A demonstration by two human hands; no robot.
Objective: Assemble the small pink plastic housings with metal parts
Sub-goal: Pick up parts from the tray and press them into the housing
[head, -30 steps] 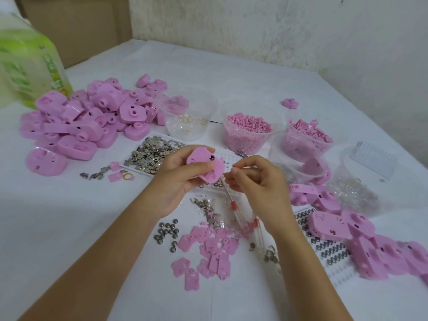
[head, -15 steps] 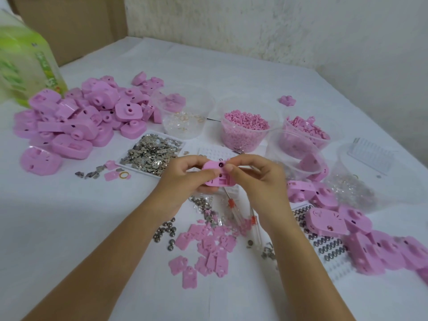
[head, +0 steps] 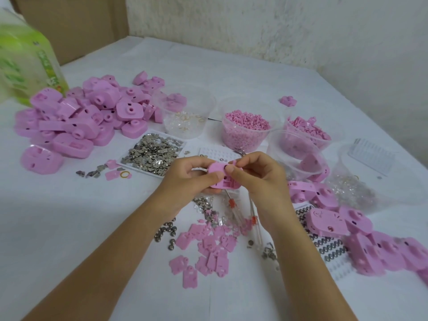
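A small pink plastic housing (head: pixel 222 176) is held above the table's middle, open inner side facing me. My left hand (head: pixel 188 179) grips its left side with thumb on top and fingers beneath. My right hand (head: pixel 259 179) pinches its upper right edge, thumb tip pressed on the housing near a dark hole. Whether a metal part sits under that thumb is hidden. Loose metal contacts (head: pixel 151 154) fill a white tray behind my left hand.
A heap of pink housings (head: pixel 76 121) lies at the left, more housings (head: pixel 379 239) at the right. Clear tubs (head: pixel 245 130) of small pink parts stand behind. Flat pink plates (head: pixel 206 249), round metal buttons (head: pixel 166 232), springs on a sheet (head: pixel 328 249) and screwdrivers (head: pixel 238 212) lie below my hands. A green bottle (head: pixel 25 63) stands far left.
The housing came down from a raised, tilted pose in my left hand to lie level between both hands. My right hand closed in and now pinches its right edge.
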